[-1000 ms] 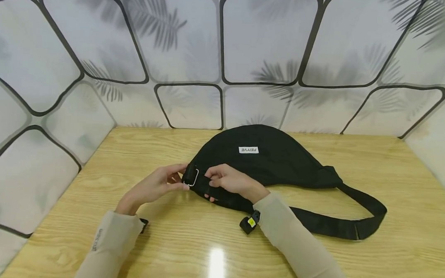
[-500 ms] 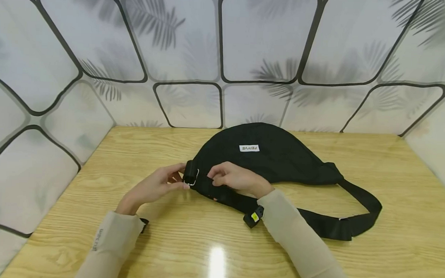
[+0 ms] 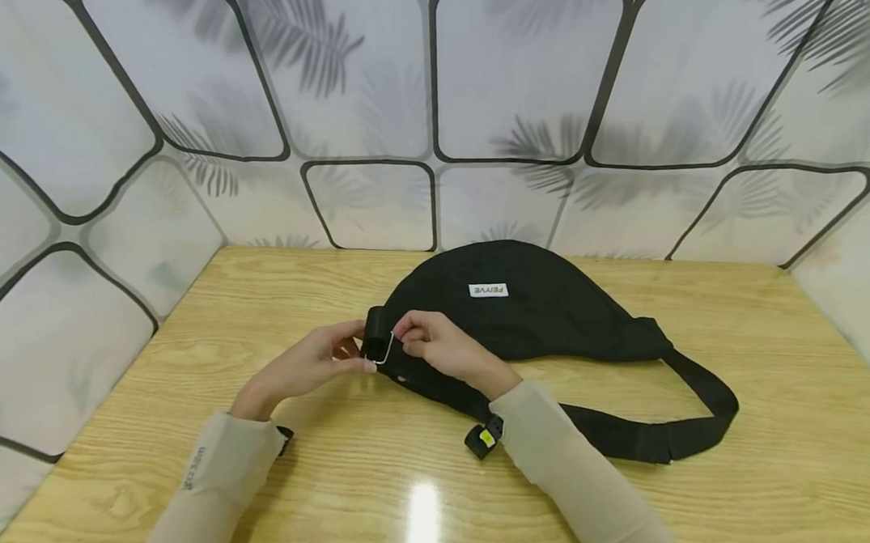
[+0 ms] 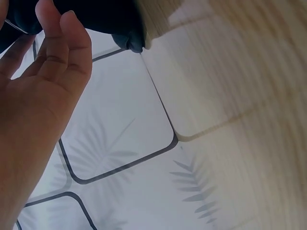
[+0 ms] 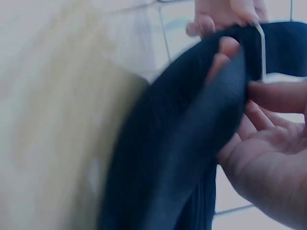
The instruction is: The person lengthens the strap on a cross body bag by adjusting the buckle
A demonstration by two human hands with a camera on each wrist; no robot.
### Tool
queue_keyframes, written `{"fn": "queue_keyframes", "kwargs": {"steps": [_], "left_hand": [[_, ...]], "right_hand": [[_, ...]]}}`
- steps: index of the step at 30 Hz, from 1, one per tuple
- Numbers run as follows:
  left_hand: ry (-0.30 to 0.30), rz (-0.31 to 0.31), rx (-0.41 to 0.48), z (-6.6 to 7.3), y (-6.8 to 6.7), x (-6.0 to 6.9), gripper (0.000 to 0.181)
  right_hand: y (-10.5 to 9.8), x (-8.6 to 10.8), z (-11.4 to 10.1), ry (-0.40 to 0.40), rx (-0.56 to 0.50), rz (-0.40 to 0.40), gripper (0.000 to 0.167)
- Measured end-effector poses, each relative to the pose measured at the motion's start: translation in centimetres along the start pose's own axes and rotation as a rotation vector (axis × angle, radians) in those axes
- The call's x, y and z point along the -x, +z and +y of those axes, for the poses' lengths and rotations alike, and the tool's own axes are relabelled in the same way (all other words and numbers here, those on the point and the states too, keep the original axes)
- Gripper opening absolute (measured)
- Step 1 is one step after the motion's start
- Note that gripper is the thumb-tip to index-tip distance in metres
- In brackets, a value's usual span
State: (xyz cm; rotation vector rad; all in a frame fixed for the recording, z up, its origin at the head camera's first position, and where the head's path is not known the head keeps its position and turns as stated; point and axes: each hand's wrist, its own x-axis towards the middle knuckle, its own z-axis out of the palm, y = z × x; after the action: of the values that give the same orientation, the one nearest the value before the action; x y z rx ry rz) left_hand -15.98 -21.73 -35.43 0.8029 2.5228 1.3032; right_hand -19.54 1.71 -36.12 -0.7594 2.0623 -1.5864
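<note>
A black waist bag (image 3: 527, 324) lies on the wooden table, its white label upside down. At its left end my left hand (image 3: 307, 367) holds the webbing at a metal slider buckle (image 3: 388, 350), fingers above and thumb below. My right hand (image 3: 449, 349) pinches the black strap (image 3: 639, 438) right beside that buckle. In the right wrist view the strap (image 5: 182, 134) folds between thumb and fingers, and the thumb is close to the metal bar (image 5: 262, 55). Only the left hand's (image 4: 48, 81) palm side and a bit of dark fabric show in the left wrist view.
The strap loops out past the bag's right end on the table (image 3: 767, 513). A patterned cloth wall (image 3: 509, 80) stands behind the table and at both sides. A small black wrist device (image 3: 482, 437) with a yellow mark hangs at the right cuff.
My right hand has shifted a little left, up to the buckle. The strap's loop at the right has drawn slightly leftward. My left hand stays almost where it was.
</note>
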Motion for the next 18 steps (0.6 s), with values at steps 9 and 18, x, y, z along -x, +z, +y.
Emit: {"fn": "queue_keyframes", "kwargs": {"steps": [9, 18], "left_hand": [[-0.038, 0.036, -0.011, 0.3, 0.2, 0.1, 0.029], [-0.035, 0.062, -0.042, 0.0, 0.4, -0.3, 0.028]], "right_hand": [[1.0, -0.4, -0.1, -0.031, -0.092, 0.088, 0.013], [-0.6, 0.3, 0.0, 0.024, -0.040, -0.046, 0.028]]}}
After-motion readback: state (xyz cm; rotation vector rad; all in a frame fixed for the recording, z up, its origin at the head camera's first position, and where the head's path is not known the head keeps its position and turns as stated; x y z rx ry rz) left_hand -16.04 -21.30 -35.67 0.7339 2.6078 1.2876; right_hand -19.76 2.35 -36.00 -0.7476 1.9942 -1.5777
